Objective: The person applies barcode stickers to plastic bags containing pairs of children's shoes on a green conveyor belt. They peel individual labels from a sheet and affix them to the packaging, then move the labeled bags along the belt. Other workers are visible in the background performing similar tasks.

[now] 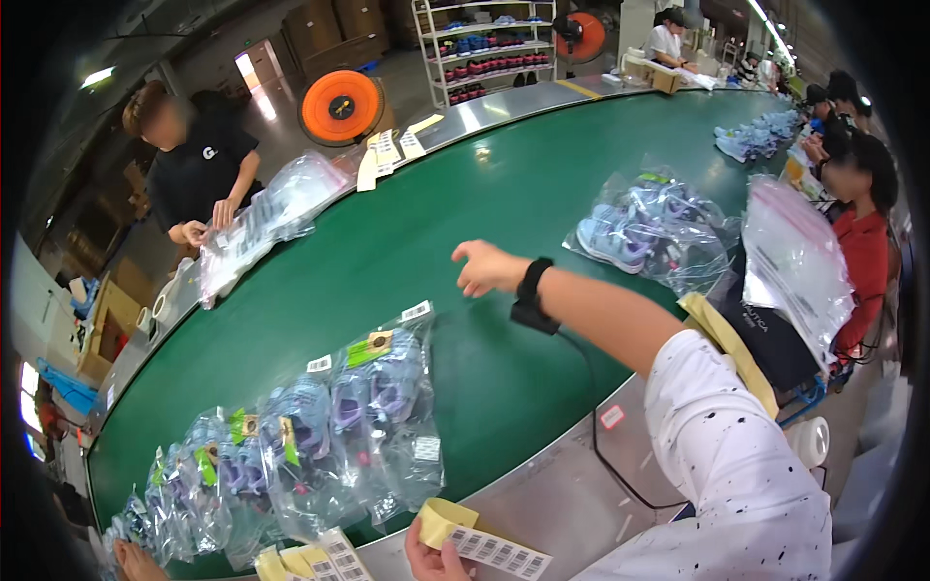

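My right hand (pixel 489 269) reaches out over the green conveyor belt (pixel 504 378), a black band round its wrist. Its index finger points left and the other fingers are loosely bent, with nothing seen in them. At the lower edge my left hand (pixel 431 560) grips a strip of barcode labels (pixel 499 554) with yellow backing. Blue and lilac shoes in clear plastic bags (pixel 383 387) lie in a row along the left of the belt, with green-and-tan tags and white labels. To the right of my right hand lie more bagged shoes (pixel 644 228).
Stacked clear bags (pixel 794 261) and a black box (pixel 760 324) lie at the right edge. Across the belt a person (pixel 199 165) handles plastic bags (pixel 276 208). Another person's hand (pixel 139 562) shows at lower left. A black cable (pixel 598 426) crosses the metal edge; an orange fan (pixel 341 107) stands beyond.
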{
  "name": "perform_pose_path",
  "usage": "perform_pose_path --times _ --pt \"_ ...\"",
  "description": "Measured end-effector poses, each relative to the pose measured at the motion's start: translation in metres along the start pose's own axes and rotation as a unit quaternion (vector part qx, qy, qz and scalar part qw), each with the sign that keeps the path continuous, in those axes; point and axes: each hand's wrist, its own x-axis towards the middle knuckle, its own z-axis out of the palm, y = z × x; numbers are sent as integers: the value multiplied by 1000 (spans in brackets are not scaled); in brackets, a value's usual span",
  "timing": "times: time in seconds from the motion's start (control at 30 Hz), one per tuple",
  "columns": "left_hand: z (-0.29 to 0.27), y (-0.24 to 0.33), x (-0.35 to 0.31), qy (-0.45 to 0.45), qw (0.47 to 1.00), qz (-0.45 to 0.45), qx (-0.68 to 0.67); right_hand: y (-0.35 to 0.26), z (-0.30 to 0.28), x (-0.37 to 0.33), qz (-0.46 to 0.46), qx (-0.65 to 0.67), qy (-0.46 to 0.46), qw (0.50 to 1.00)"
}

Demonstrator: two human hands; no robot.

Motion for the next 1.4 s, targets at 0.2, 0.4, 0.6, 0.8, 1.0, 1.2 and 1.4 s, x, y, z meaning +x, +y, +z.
perform_pose_path --times 0.2,0.4,0.6,0.8,1.0,1.2,1.4 --pt "12 -5 2 -12 999 50 16 -4 -189 -46 -23 -496 146 856" --pt "15 -3 1 -8 999 25 19 51 -233 -114 129 -664 -41 736" --pt "24 -25 7 4 995 94 -14 87 -204 -105 -53 -488 141 860" --pt "33 -25 8 14 993 113 -25 57 -79 -85 -223 -346 54 910" --pt "24 -21 7 3 999 32 -15 -4 55 -168 -386 -163 -183 889" --pt "39 33 -1 63 988 132 -46 -8 76 -252 -279 -75 -382 878" --pt "63 49 1 -1 988 146 45 2 62 -260 -292 -45 -256 920"
